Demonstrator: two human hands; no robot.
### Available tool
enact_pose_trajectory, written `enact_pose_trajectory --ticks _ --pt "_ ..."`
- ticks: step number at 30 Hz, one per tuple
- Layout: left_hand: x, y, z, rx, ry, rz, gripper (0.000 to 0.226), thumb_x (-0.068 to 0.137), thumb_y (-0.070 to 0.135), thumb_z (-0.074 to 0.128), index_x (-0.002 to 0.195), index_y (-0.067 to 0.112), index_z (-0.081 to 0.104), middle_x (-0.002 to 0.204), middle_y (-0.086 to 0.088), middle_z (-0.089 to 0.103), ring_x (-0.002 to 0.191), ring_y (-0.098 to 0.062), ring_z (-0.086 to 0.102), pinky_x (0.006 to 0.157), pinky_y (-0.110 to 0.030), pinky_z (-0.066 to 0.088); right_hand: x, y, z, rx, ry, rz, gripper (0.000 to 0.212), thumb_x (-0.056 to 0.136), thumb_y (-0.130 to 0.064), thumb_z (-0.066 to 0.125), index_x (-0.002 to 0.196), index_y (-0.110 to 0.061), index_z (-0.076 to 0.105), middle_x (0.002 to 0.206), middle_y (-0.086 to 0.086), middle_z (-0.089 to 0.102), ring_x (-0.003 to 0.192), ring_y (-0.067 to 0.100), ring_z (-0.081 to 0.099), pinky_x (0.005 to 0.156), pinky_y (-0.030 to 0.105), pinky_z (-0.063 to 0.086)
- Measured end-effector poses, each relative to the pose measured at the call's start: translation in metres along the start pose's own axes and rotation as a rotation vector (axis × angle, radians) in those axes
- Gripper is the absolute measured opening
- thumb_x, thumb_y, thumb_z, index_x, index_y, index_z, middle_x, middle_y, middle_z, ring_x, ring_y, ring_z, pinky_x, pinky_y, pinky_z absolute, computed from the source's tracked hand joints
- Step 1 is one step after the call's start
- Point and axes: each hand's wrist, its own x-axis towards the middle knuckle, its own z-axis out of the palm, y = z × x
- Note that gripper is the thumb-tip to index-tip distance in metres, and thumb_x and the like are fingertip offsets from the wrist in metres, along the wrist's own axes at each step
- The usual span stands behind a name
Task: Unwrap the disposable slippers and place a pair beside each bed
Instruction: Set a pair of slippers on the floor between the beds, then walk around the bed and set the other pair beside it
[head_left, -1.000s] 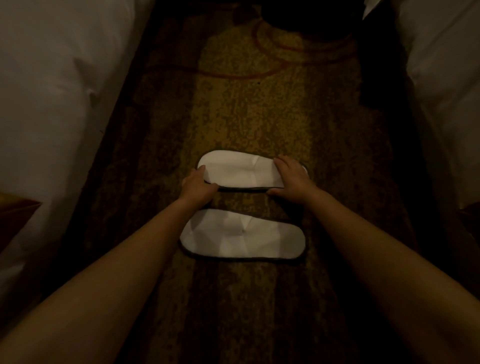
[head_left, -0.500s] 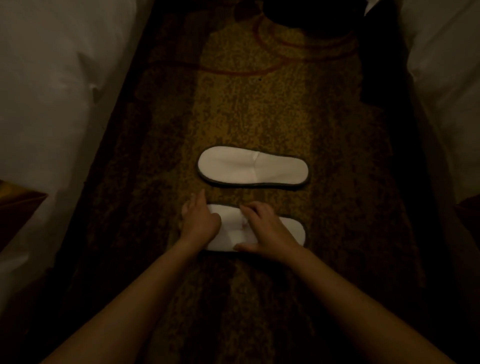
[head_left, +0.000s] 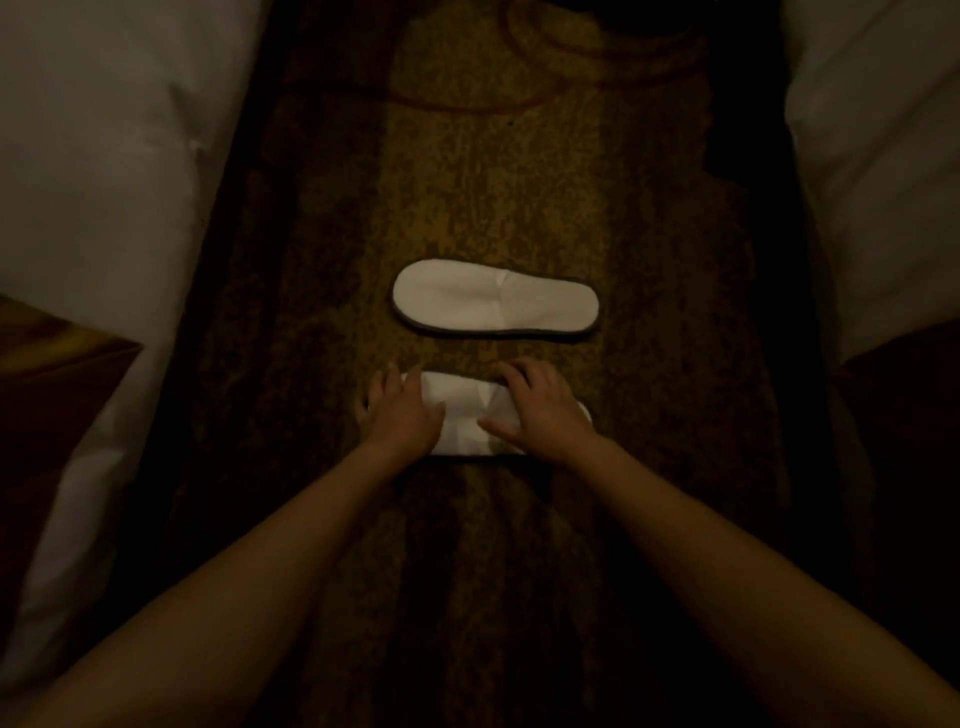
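Dim aisle carpet (head_left: 519, 208) between two beds | far slipper (head_left: 493, 301) lies free at 12 o'clock | my left hand (head_left: 402, 415) and right hand (head_left: 540, 410) press the near slipper (head_left: 467, 415), flat-palmed grip, squaring the pair, I judge.

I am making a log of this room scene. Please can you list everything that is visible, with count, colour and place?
far slipper: 1, white with dark edge, flat on the carpet, untouched
near slipper: 1, white, on the carpet under both hands
carpet: 1, brown-gold patterned, between the beds
left bed: 1, white bedding, left edge
right bed: 1, white bedding, right edge
left hand: 1, resting on the near slipper's left end
right hand: 1, resting on its right part
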Motion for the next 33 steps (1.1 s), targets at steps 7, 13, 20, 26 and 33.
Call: enact_pose_trajectory --ticks 7,13,20,26,33 --pt "-0.086 0.013 -0.059 0.225 -0.229 0.027 0.067 0.094 0.053 0.031 0.150 0.028 0.004 0.160 -0.005 0.005 0.146 -0.031 0.005 0.115 -0.057 0.007 -0.073 -0.041 -0.070 -0.013 -0.258 0.232 0.074 0.088 -0.061 0.039 0.147 -0.021 0.018 0.157 0.011 0.012 0.144 0.033 0.007 0.115 0.053 0.004" --pt "-0.183 0.059 -0.147 0.221 -0.346 0.052 0.068 0.093 0.053 0.034 0.150 0.028 0.005 0.160 -0.005 0.006 0.146 -0.033 0.008 0.113 -0.061 0.016 -0.155 -0.089 -0.162 0.077 -0.383 0.368 0.075 0.086 -0.066 0.035 0.147 -0.029 0.013 0.159 0.009 0.004 0.144 0.037 0.000 0.111 0.064 0.003" --pt "-0.293 0.133 -0.266 0.154 -0.357 0.143 0.068 0.095 0.046 0.037 0.151 0.021 0.005 0.160 -0.010 0.009 0.145 -0.036 0.010 0.115 -0.054 0.021 -0.257 -0.137 -0.308 0.162 -0.327 0.423 0.072 0.087 -0.064 0.034 0.147 -0.028 0.015 0.158 0.009 0.007 0.142 0.038 0.006 0.111 0.063 0.009" --pt "-0.393 0.196 -0.338 0.175 -0.289 0.262 0.067 0.095 0.046 0.038 0.150 0.021 0.008 0.159 -0.011 0.010 0.144 -0.037 0.015 0.114 -0.056 0.022 -0.346 -0.163 -0.417 0.138 -0.221 0.469 0.074 0.087 -0.066 0.031 0.147 -0.030 0.011 0.159 0.009 0.006 0.143 0.038 0.008 0.112 0.060 0.011" --pt "-0.478 0.230 -0.357 0.405 -0.341 0.482 0.069 0.094 0.053 0.034 0.150 0.028 0.003 0.161 -0.004 0.000 0.147 -0.032 0.004 0.113 -0.060 0.013 -0.462 -0.178 -0.460 0.198 -0.083 0.668 0.077 0.088 -0.067 0.028 0.149 -0.026 0.007 0.160 0.008 0.003 0.144 0.037 0.007 0.115 0.055 0.011"
